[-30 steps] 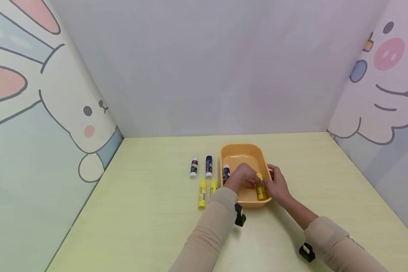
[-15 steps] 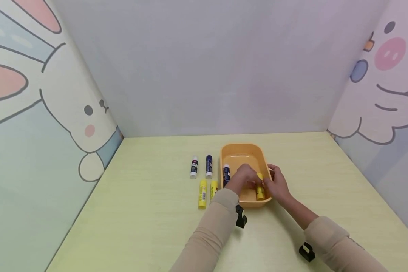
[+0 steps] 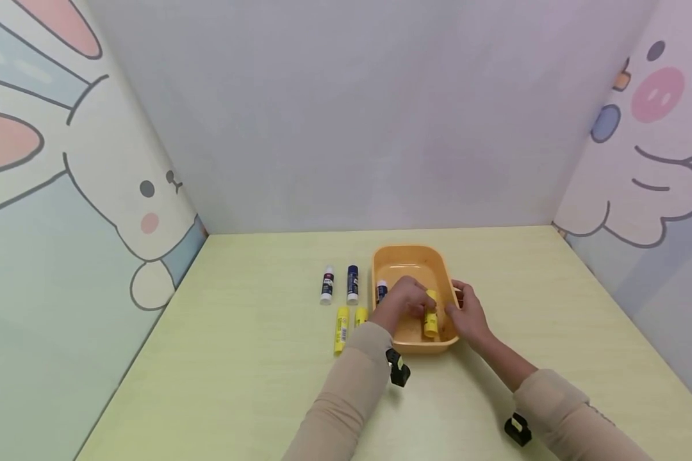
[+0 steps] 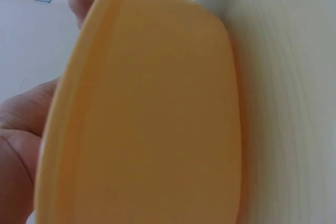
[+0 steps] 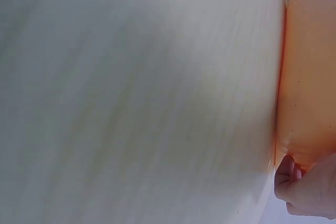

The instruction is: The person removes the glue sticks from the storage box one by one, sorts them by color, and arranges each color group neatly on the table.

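An orange plastic tray (image 3: 416, 347) stands on the table. Inside it, my left hand (image 3: 406, 298) pinches a yellow glue stick (image 3: 430, 325) near its upper end, a little away from the right wall. My right hand (image 3: 469, 317) holds the tray's right side, with the thumb at the rim and the fingers outside. A dark blue glue stick (image 3: 382, 289) lies at the tray's left wall, partly hidden by my left hand. In the left wrist view the tray's wall (image 4: 157, 103) covers much of my left hand (image 4: 21, 140). The right wrist view catches my right fingers (image 5: 286, 179) against the tray.
Left of the tray lie two dark blue and white glue sticks (image 3: 327, 285) (image 3: 353, 285). Nearer to me are two yellow ones (image 3: 341, 330) (image 3: 361, 316), the second partly behind my left sleeve (image 3: 352, 378). Walls with painted animals border the table (image 3: 236, 358).
My left hand has shifted left inside the tray, bringing the yellow glue stick away from the right wall. My right hand keeps its place at the tray's side.
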A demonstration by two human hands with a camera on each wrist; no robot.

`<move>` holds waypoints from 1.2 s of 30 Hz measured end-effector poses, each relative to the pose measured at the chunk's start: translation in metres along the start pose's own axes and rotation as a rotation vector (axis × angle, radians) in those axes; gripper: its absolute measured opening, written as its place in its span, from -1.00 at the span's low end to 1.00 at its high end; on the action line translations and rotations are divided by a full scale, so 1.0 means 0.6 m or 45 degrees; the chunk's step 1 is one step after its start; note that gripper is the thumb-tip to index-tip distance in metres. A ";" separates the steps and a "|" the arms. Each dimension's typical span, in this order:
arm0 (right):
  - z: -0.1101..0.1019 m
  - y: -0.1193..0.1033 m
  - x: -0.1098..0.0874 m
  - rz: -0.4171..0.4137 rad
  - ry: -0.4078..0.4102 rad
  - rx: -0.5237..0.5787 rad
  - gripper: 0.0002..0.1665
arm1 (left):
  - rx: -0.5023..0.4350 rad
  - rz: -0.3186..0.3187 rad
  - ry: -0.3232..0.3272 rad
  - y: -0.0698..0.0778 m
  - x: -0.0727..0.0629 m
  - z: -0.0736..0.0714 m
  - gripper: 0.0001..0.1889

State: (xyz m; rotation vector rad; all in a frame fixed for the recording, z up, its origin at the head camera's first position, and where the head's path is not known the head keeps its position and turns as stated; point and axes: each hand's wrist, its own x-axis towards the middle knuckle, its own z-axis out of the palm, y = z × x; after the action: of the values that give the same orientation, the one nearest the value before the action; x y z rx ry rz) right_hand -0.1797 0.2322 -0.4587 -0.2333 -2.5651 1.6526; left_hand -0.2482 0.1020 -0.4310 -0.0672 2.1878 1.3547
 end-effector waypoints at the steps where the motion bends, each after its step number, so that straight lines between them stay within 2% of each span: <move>1: 0.000 0.000 -0.001 0.001 0.002 0.003 -0.36 | -0.011 -0.001 -0.001 0.000 0.000 0.000 -0.57; 5: 0.001 0.000 -0.003 -0.013 0.009 -0.002 -0.36 | -0.076 0.026 -0.017 -0.002 -0.005 -0.001 -0.58; 10: 0.005 0.001 -0.003 -0.017 0.011 0.016 -0.37 | -0.124 0.107 -0.064 -0.008 -0.017 -0.009 -0.60; 18: 0.003 -0.003 -0.006 -0.030 0.011 0.000 -0.37 | -0.081 0.206 -0.091 -0.018 -0.038 -0.033 -0.60; 31: 0.004 -0.002 -0.003 -0.034 0.052 -0.024 -0.38 | -0.156 0.313 -0.171 -0.047 -0.059 -0.064 -0.53; 36: 0.005 0.001 -0.002 -0.021 0.050 -0.020 -0.38 | -0.186 0.350 -0.164 -0.056 -0.069 -0.068 -0.49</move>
State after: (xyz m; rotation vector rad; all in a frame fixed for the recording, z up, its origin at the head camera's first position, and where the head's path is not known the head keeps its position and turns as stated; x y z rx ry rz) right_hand -0.1789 0.2294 -0.4606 -0.2425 -2.5451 1.6061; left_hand -0.2201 0.0414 -0.4244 0.2680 2.0433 1.6197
